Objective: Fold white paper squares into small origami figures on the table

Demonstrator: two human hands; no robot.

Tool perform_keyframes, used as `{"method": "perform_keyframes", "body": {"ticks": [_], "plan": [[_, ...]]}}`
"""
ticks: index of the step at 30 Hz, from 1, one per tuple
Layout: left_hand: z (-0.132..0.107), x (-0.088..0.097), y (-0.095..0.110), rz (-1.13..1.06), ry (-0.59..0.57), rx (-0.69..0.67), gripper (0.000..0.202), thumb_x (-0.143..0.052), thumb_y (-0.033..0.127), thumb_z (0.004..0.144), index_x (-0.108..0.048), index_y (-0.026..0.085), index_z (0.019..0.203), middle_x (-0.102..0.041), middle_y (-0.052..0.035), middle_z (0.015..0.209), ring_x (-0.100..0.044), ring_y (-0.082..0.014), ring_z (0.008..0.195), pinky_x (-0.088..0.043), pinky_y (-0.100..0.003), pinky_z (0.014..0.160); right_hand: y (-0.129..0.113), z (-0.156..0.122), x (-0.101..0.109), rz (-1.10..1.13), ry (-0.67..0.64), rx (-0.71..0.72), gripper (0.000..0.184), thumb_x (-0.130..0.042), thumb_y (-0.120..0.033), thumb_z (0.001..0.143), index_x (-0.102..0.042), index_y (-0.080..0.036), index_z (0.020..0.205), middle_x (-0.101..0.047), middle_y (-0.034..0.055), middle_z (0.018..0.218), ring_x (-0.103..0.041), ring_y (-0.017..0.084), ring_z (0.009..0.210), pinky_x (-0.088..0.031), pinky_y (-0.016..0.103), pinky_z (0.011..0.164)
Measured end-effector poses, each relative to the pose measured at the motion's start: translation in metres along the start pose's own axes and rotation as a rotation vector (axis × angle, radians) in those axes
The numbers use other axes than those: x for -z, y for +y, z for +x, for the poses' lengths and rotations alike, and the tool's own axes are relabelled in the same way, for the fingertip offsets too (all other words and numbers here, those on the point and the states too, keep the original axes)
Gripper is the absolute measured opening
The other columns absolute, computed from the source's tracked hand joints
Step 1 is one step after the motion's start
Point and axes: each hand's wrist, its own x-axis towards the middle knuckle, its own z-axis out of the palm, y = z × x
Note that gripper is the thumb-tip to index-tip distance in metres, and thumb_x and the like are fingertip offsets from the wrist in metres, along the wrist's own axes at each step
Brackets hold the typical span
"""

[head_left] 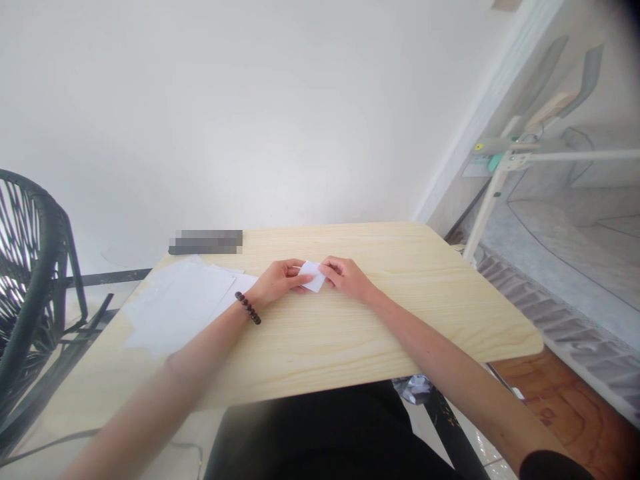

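A small folded piece of white paper (313, 275) lies near the middle of a light wooden table (380, 320). My left hand (279, 280), with a dark bead bracelet on its wrist, pinches the paper's left side. Its right side is pinched by my right hand (347, 276). Both hands rest low on the tabletop with fingers curled round the paper.
Several white sheets (183, 303) lie spread at the table's left. A dark flat object (205, 242) sits at the far left edge by the white wall. A black woven chair (30, 267) stands at left. A white stand (500, 180) is at right.
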Motion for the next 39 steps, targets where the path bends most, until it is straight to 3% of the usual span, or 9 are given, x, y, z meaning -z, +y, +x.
{"method": "perform_keyframes", "body": {"ticks": [11,19,28,39], "plan": [[-0.0024,0.0024,0.0021,0.030,-0.016,-0.022,0.035,-0.065,0.034,0.064,-0.060,0.010,0.088,-0.065,-0.0077,0.080,-0.059,-0.0177,0.073,-0.047,-0.030,0.064,-0.0012,-0.0007,0.0027,-0.040,-0.057,0.044,0.034,-0.037,-0.042,0.082,-0.048,-0.015,0.064,-0.050,-0.0011,0.056,-0.044,0.007,0.048,-0.035,0.019,0.048],[0.0005,-0.0002,0.0015,-0.063,0.172,-0.050,0.039,-0.063,0.035,0.067,-0.057,0.011,0.098,-0.064,-0.0067,0.082,-0.057,-0.0144,0.073,-0.047,-0.028,0.067,-0.0016,-0.0006,0.0023,0.045,-0.061,-0.010,0.036,-0.039,-0.043,0.080,-0.046,-0.015,0.060,-0.046,-0.0026,0.050,-0.042,0.006,0.044,-0.033,0.019,0.045],[-0.0023,0.0029,0.0027,-0.110,0.129,-0.046,0.036,-0.061,0.039,0.068,-0.064,0.011,0.091,-0.065,-0.0077,0.081,-0.058,-0.0167,0.075,-0.046,-0.032,0.073,0.0004,0.0005,0.0066,0.027,-0.107,0.013,0.036,-0.038,-0.044,0.080,-0.049,-0.015,0.062,-0.045,-0.0026,0.051,-0.040,0.006,0.046,-0.033,0.019,0.047],[-0.0012,0.0047,0.0013,-0.198,0.085,-0.019,0.039,-0.055,0.042,0.072,-0.063,0.009,0.092,-0.065,-0.0110,0.082,-0.060,-0.0189,0.076,-0.046,-0.032,0.071,-0.0002,0.0003,0.0053,0.012,-0.061,0.027,0.038,-0.037,-0.045,0.081,-0.046,-0.015,0.060,-0.043,-0.0032,0.050,-0.039,0.006,0.044,-0.032,0.019,0.046]]}}
